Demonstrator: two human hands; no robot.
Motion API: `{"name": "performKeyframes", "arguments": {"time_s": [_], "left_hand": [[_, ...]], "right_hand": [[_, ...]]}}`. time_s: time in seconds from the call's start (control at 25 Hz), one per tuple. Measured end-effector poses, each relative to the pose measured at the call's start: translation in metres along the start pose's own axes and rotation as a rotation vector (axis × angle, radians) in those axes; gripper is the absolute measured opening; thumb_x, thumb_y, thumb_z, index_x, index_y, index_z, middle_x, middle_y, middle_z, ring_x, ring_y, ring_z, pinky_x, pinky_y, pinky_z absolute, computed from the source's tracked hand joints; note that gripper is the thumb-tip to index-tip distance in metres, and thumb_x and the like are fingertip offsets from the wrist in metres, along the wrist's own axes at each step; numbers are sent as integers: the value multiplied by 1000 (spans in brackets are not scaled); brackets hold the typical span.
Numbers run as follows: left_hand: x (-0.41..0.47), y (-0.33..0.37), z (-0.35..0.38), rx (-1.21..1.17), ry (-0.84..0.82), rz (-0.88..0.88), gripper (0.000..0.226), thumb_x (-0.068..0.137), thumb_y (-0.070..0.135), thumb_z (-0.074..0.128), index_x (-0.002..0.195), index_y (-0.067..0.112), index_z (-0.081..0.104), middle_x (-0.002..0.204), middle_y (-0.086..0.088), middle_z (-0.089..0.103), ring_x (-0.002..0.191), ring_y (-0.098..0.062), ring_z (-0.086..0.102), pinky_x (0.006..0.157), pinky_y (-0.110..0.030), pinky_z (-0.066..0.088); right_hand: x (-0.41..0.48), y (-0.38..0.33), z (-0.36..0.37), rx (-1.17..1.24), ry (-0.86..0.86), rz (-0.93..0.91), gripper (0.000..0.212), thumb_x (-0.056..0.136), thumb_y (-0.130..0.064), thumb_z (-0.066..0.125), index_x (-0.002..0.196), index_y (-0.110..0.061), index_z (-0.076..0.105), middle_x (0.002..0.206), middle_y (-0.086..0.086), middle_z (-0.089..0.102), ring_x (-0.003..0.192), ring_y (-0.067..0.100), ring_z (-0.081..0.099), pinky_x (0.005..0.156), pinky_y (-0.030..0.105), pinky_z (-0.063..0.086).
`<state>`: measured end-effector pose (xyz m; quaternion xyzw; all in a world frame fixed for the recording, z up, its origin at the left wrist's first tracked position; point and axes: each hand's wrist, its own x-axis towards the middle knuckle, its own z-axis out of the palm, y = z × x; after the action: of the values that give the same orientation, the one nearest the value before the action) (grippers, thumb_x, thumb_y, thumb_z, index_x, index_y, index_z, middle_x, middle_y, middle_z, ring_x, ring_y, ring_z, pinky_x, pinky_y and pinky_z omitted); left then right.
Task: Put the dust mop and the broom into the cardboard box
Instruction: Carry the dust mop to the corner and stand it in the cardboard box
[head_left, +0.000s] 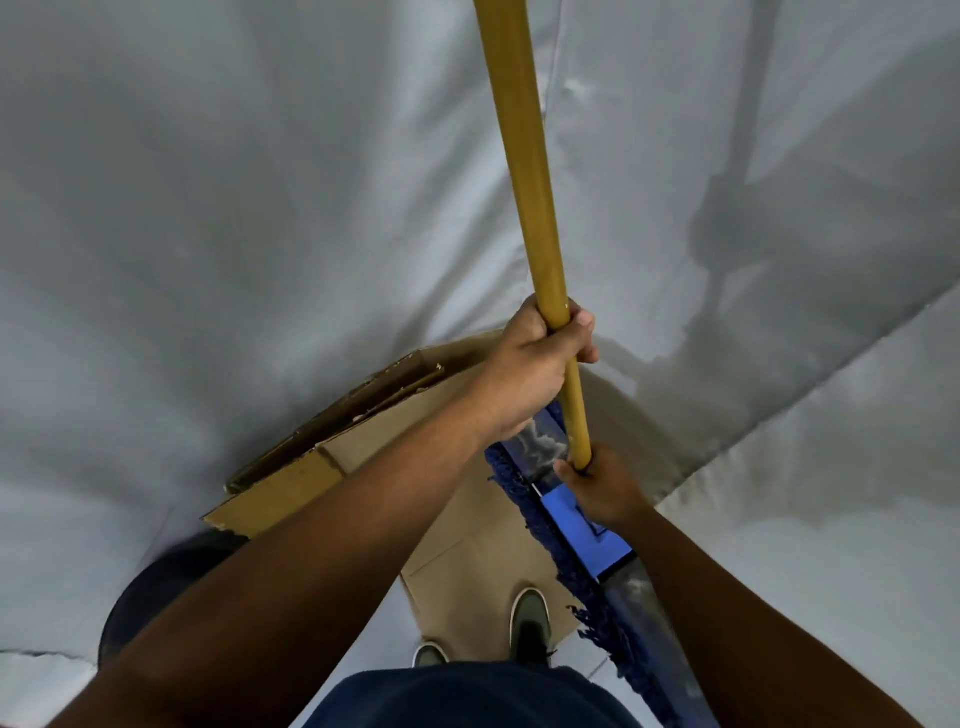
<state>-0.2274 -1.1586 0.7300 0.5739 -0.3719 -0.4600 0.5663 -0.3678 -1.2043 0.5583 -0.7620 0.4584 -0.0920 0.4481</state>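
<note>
I hold the dust mop by its long yellow handle (524, 156), which runs upward out of the top of the view. My left hand (535, 364) is shut around the handle higher up. My right hand (602, 486) grips its lower end, just above the blue mop head (576, 525). The mop head, with blue fringe and a blue plate, slants from the middle toward the bottom right, over the right side of the open cardboard box (291, 483). The box stands on the floor below my arms, flaps open. No broom is in view.
White sheeting (208, 208) covers the wall and floor all around the box. My two feet (530, 618) stand at the near flap of the box. A dark round object (150, 587) lies at the lower left, partly hidden by my left arm.
</note>
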Motion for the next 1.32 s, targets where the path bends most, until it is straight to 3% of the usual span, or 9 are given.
{"name": "performKeyframes", "arguments": {"time_s": [0.24, 0.52, 0.72, 0.84, 1.08, 1.32], "left_hand": [[50, -8, 25, 120, 144, -25, 8, 98, 12, 45, 91, 16, 44, 82, -2, 56, 85, -18, 59, 91, -40, 47], [91, -41, 23, 251, 177, -86, 5, 95, 19, 51, 95, 16, 46, 89, -8, 55, 89, -25, 57, 94, -50, 49], [98, -78, 34, 392, 66, -166, 10, 96, 18, 51, 97, 8, 51, 77, 3, 48, 72, -10, 48, 71, -30, 44], [102, -86, 40, 403, 61, -170, 17, 95, 19, 52, 106, 6, 54, 80, 4, 52, 77, -10, 51, 78, -33, 46], [120, -77, 41, 418, 54, -145, 25, 96, 19, 54, 116, 6, 54, 111, -11, 61, 107, -24, 58, 95, -38, 47], [129, -81, 45, 478, 12, -131, 21, 95, 19, 55, 114, 9, 55, 103, -5, 60, 104, -23, 59, 95, -38, 48]], "right_hand": [[49, 32, -17, -50, -139, 23, 31, 91, -12, 58, 67, -22, 42, 56, 1, 43, 52, 19, 42, 53, 30, 37], [87, 32, -16, -47, -199, -65, 24, 92, -10, 55, 72, -18, 45, 57, 0, 44, 52, 17, 44, 55, 32, 38], [98, 45, -11, -89, -188, -75, 31, 90, -6, 57, 64, -19, 46, 54, -3, 44, 50, 14, 45, 57, 33, 37], [101, 51, -9, -63, -169, -12, 16, 90, -8, 57, 74, -10, 55, 59, -2, 50, 55, 15, 50, 60, 32, 40], [118, 33, -21, -17, -103, 42, 35, 91, -9, 57, 62, -22, 43, 57, -2, 46, 55, 16, 49, 60, 33, 40], [124, 33, -24, -43, -81, 105, 40, 92, -11, 55, 60, -21, 35, 55, -2, 39, 49, 9, 41, 47, 25, 28]]}}
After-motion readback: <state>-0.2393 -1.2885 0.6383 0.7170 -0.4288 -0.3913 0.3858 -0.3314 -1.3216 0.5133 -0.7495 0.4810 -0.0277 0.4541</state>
